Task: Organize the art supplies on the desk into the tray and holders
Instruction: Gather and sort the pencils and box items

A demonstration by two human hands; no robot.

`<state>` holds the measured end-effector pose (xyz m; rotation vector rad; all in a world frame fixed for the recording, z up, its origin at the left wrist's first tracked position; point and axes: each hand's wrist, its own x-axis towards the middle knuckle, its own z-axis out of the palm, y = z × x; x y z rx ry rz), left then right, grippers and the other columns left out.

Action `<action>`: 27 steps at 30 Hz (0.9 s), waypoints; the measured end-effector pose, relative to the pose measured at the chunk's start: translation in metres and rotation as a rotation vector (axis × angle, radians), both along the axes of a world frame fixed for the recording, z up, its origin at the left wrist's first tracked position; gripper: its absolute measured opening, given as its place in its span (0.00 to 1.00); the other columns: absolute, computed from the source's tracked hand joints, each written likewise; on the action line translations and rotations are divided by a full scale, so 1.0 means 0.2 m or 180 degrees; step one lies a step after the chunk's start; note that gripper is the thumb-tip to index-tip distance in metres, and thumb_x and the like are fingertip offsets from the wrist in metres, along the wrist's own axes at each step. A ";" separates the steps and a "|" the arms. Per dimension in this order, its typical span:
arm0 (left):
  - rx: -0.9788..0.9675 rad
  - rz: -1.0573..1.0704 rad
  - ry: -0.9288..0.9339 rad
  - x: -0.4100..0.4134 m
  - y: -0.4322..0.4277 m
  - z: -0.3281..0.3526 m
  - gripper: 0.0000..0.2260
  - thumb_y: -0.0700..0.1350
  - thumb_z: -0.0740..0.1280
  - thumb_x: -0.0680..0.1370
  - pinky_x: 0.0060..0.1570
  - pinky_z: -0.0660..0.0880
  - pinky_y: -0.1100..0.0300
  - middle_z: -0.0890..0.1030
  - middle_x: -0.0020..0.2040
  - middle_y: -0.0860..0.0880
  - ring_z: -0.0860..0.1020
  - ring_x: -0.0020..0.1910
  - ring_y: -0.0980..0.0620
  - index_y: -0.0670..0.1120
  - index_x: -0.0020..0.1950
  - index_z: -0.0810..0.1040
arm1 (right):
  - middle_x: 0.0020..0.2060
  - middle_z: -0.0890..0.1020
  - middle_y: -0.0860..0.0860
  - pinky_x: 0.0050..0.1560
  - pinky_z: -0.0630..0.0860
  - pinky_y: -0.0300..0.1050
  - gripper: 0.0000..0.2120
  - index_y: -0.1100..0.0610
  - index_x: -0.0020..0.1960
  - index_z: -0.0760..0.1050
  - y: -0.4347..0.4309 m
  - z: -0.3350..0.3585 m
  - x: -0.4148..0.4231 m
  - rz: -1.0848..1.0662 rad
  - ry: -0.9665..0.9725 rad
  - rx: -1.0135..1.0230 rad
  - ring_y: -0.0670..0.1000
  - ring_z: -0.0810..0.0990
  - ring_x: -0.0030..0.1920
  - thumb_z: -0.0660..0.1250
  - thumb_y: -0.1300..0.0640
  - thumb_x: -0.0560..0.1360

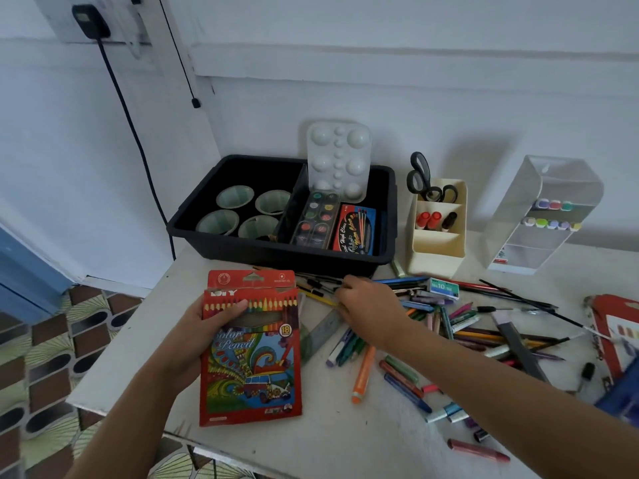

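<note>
My left hand [204,335] grips a red box of colour pencils [250,350] with its top flap open, held over the desk's front left. My right hand [368,305] rests palm down on loose pencils [316,286] just in front of the black tray [283,252]; whether its fingers pinch one I cannot tell. The tray holds several pale cups [235,197], a watercolour set [316,217], a brush pack [356,229] and a white palette [339,160]. A cream holder [437,236] carries scissors [423,179] and markers. A clear holder [543,216] holds highlighters.
Pens, markers and crayons [449,326] lie scattered over the desk's right half, with a staples box [444,288], a ruler [321,335] and a red packet [612,326] at the right edge. The desk's left edge drops to a patterned floor [52,357].
</note>
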<state>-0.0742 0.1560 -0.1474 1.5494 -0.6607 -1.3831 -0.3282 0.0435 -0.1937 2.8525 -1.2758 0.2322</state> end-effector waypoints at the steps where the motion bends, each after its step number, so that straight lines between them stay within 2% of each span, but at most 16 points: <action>1: -0.0030 0.0019 -0.0003 0.00 0.01 0.00 0.17 0.45 0.71 0.77 0.56 0.80 0.40 0.86 0.54 0.42 0.85 0.51 0.38 0.48 0.65 0.74 | 0.43 0.78 0.53 0.31 0.70 0.46 0.04 0.56 0.45 0.80 0.00 0.00 0.02 -0.0061 0.0106 0.0010 0.56 0.79 0.41 0.74 0.60 0.72; 4: -0.0146 0.0033 -0.0012 -0.01 0.02 -0.01 0.18 0.46 0.71 0.77 0.56 0.80 0.40 0.86 0.55 0.43 0.85 0.52 0.39 0.50 0.65 0.73 | 0.43 0.78 0.54 0.31 0.67 0.46 0.06 0.56 0.46 0.80 -0.01 0.01 0.04 -0.0112 0.0225 -0.0019 0.58 0.79 0.41 0.73 0.64 0.71; 7: -0.0257 0.0047 -0.0025 -0.01 0.02 0.00 0.19 0.46 0.71 0.76 0.55 0.80 0.41 0.85 0.56 0.44 0.85 0.53 0.40 0.51 0.66 0.73 | 0.42 0.78 0.55 0.29 0.71 0.48 0.07 0.56 0.44 0.81 -0.01 0.01 0.02 -0.0118 0.0170 -0.0024 0.59 0.79 0.39 0.75 0.65 0.69; 11: -0.0367 0.0048 -0.0050 0.01 0.01 0.01 0.18 0.45 0.71 0.77 0.52 0.82 0.43 0.85 0.56 0.45 0.85 0.53 0.41 0.51 0.66 0.74 | 0.52 0.76 0.55 0.39 0.80 0.53 0.07 0.57 0.53 0.80 -0.01 -0.02 0.01 -0.0165 0.0202 0.0096 0.58 0.77 0.50 0.72 0.61 0.75; 14: -0.0422 0.0083 -0.0048 0.02 -0.01 0.03 0.18 0.44 0.70 0.77 0.48 0.84 0.47 0.86 0.56 0.45 0.85 0.53 0.41 0.50 0.66 0.74 | 0.54 0.75 0.54 0.41 0.80 0.54 0.07 0.57 0.55 0.78 -0.02 -0.03 0.01 -0.0167 0.0083 0.0133 0.58 0.77 0.51 0.68 0.62 0.77; 16: -0.0434 0.0171 -0.0053 0.04 -0.02 0.04 0.17 0.44 0.71 0.77 0.47 0.84 0.46 0.86 0.56 0.45 0.85 0.52 0.41 0.49 0.66 0.74 | 0.52 0.75 0.54 0.39 0.77 0.51 0.07 0.58 0.53 0.77 -0.01 -0.01 -0.01 -0.0202 -0.0120 0.0212 0.57 0.77 0.48 0.67 0.63 0.76; 18: -0.0440 0.0266 -0.0086 0.07 -0.03 0.05 0.17 0.45 0.71 0.77 0.50 0.82 0.44 0.86 0.55 0.45 0.86 0.52 0.41 0.49 0.65 0.75 | 0.49 0.73 0.52 0.37 0.73 0.49 0.05 0.58 0.52 0.76 0.02 0.01 -0.05 -0.0236 -0.0417 0.0314 0.55 0.76 0.43 0.67 0.63 0.76; 21: -0.0474 0.0316 -0.0106 0.10 -0.05 0.08 0.17 0.46 0.71 0.75 0.48 0.83 0.46 0.86 0.53 0.46 0.86 0.50 0.43 0.50 0.64 0.75 | 0.46 0.73 0.49 0.41 0.73 0.47 0.03 0.58 0.52 0.75 0.05 0.09 -0.09 -0.0281 -0.1058 0.0669 0.51 0.73 0.41 0.63 0.60 0.81; 24: -0.0473 0.0210 -0.0116 0.11 -0.08 0.09 0.19 0.46 0.71 0.75 0.53 0.81 0.42 0.86 0.55 0.45 0.86 0.51 0.42 0.49 0.65 0.75 | 0.40 0.81 0.50 0.38 0.77 0.48 0.03 0.57 0.51 0.75 0.04 0.23 -0.05 -0.0323 -0.1977 0.1476 0.49 0.78 0.37 0.63 0.59 0.82; 26: -0.0448 0.0099 -0.0089 0.10 -0.09 0.09 0.18 0.45 0.71 0.76 0.55 0.80 0.40 0.85 0.56 0.44 0.85 0.52 0.40 0.49 0.65 0.75 | 0.40 0.84 0.53 0.37 0.77 0.43 0.03 0.59 0.54 0.73 0.02 0.32 -0.01 -0.0285 -0.2720 0.2136 0.48 0.80 0.35 0.64 0.60 0.82; 27: -0.0433 0.0018 -0.0074 0.09 -0.10 0.10 0.18 0.45 0.71 0.76 0.56 0.79 0.40 0.85 0.56 0.43 0.85 0.53 0.40 0.49 0.66 0.74 | 0.41 0.85 0.56 0.37 0.77 0.43 0.06 0.60 0.57 0.70 0.01 0.36 0.02 -0.0246 -0.3061 0.2438 0.50 0.81 0.35 0.64 0.62 0.82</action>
